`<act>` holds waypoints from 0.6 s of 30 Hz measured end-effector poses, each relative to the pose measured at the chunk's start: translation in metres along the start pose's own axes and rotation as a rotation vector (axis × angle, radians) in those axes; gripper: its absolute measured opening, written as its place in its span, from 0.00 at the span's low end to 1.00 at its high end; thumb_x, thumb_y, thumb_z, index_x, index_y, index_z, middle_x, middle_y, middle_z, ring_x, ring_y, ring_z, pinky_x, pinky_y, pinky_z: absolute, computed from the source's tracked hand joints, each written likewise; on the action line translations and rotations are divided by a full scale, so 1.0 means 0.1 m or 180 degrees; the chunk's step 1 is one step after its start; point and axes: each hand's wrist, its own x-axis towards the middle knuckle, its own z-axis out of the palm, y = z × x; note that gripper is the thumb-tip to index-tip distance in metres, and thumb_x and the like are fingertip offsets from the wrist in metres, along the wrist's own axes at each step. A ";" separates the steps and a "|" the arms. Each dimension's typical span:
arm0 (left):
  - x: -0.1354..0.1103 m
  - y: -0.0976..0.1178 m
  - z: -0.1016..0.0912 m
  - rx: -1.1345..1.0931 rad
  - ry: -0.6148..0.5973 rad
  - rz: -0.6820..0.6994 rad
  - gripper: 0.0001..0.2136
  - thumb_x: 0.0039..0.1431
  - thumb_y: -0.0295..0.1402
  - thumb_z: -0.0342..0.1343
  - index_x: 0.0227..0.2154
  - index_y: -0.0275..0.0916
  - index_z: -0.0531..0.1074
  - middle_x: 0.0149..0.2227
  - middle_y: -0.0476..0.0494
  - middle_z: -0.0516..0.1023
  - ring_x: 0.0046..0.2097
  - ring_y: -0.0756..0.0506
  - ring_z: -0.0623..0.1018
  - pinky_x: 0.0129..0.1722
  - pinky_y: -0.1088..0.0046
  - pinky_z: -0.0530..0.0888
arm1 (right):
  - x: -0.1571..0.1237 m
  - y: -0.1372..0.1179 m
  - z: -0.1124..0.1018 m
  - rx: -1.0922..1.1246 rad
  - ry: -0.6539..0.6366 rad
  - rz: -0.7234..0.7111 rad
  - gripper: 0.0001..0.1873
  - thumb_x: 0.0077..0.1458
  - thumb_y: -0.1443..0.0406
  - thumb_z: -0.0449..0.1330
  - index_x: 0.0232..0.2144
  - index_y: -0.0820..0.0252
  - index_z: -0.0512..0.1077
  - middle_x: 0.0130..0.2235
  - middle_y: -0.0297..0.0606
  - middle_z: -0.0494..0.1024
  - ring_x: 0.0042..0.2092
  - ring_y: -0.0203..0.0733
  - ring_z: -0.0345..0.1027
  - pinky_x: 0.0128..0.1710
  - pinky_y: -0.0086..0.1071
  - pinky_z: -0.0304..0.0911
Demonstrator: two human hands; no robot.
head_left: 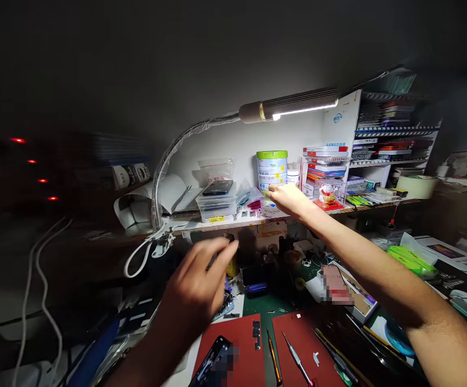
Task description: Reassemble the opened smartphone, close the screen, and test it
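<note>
My right hand reaches out to the shelf, in front of a tin with a green lid. Its fingers are closed; what they hold, if anything, is hidden. Left of centre, my left hand hangs in the air above the bench, slightly blurred, with fingers bent but apart and nothing visible in them. Below it lies a dark phone on a red mat. Two screwdrivers, one with a gold handle and one silver, lie to the phone's right.
A lit lamp on a bent gooseneck arches over the shelf. A clear plastic box, stacked boxes and a lucky cat figure stand on it. Another phone lies under my right forearm, beside an open box.
</note>
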 end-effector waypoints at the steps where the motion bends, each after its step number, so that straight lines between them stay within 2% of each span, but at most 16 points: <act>1: 0.42 -0.10 0.11 0.0132 -0.0349 -0.0189 0.25 0.68 0.19 0.46 0.64 0.39 0.71 0.61 0.34 0.76 0.64 0.38 0.73 0.69 0.59 0.69 | 0.00 -0.02 0.01 0.0012 -0.0012 -0.0050 0.11 0.71 0.62 0.62 0.50 0.62 0.76 0.52 0.43 0.79 0.48 0.44 0.77 0.50 0.43 0.76; 3: 1.24 -0.29 0.35 0.0367 -0.1559 -0.0408 0.24 0.69 0.20 0.46 0.64 0.40 0.71 0.66 0.36 0.73 0.68 0.38 0.69 0.69 0.58 0.67 | -0.02 -0.08 0.03 0.0027 -0.0017 -0.0143 0.09 0.72 0.63 0.61 0.48 0.62 0.77 0.51 0.42 0.80 0.47 0.43 0.77 0.49 0.42 0.76; 5: 1.89 -0.45 0.61 0.0423 -0.2053 -0.0401 0.17 0.69 0.25 0.54 0.57 0.41 0.76 0.61 0.38 0.77 0.63 0.38 0.74 0.64 0.59 0.73 | -0.07 -0.13 0.07 0.0021 0.0009 -0.0192 0.10 0.71 0.61 0.62 0.49 0.61 0.77 0.51 0.41 0.80 0.47 0.43 0.77 0.49 0.42 0.76; 7: 2.27 -0.60 0.84 0.0507 -0.2421 -0.0414 0.14 0.69 0.32 0.60 0.55 0.38 0.76 0.57 0.38 0.79 0.57 0.39 0.79 0.58 0.54 0.78 | -0.12 -0.15 0.10 0.0005 0.0041 -0.0203 0.11 0.71 0.60 0.63 0.49 0.61 0.76 0.50 0.40 0.80 0.47 0.43 0.77 0.49 0.42 0.76; 9: 2.42 -0.74 1.01 0.0596 -0.2772 -0.0443 0.17 0.69 0.39 0.62 0.56 0.38 0.75 0.56 0.38 0.78 0.54 0.40 0.80 0.54 0.54 0.80 | -0.15 -0.14 0.12 0.0004 0.0068 -0.0211 0.09 0.71 0.63 0.61 0.49 0.62 0.77 0.50 0.42 0.81 0.46 0.43 0.78 0.48 0.41 0.75; 11: 2.42 -0.86 1.12 0.0683 -0.3029 -0.0491 0.18 0.70 0.41 0.62 0.56 0.38 0.74 0.56 0.38 0.77 0.53 0.40 0.80 0.53 0.54 0.80 | -0.17 -0.11 0.13 0.0026 0.0077 -0.0224 0.11 0.72 0.68 0.56 0.47 0.62 0.78 0.49 0.45 0.82 0.44 0.44 0.78 0.45 0.38 0.73; 14: 2.36 -0.99 1.17 0.0785 -0.3248 -0.0624 0.18 0.70 0.41 0.61 0.57 0.39 0.74 0.57 0.38 0.77 0.54 0.40 0.80 0.54 0.54 0.80 | -0.18 -0.09 0.15 0.0070 0.0060 -0.0222 0.18 0.70 0.73 0.49 0.46 0.61 0.80 0.49 0.49 0.82 0.44 0.48 0.78 0.42 0.37 0.69; 18: 2.35 -1.06 1.17 0.0769 -0.3310 -0.0816 0.18 0.70 0.41 0.61 0.57 0.38 0.74 0.57 0.37 0.77 0.54 0.40 0.80 0.53 0.54 0.80 | -0.12 -0.16 0.16 0.0093 0.0050 -0.0198 0.21 0.68 0.75 0.47 0.47 0.64 0.80 0.49 0.52 0.82 0.45 0.52 0.78 0.42 0.39 0.68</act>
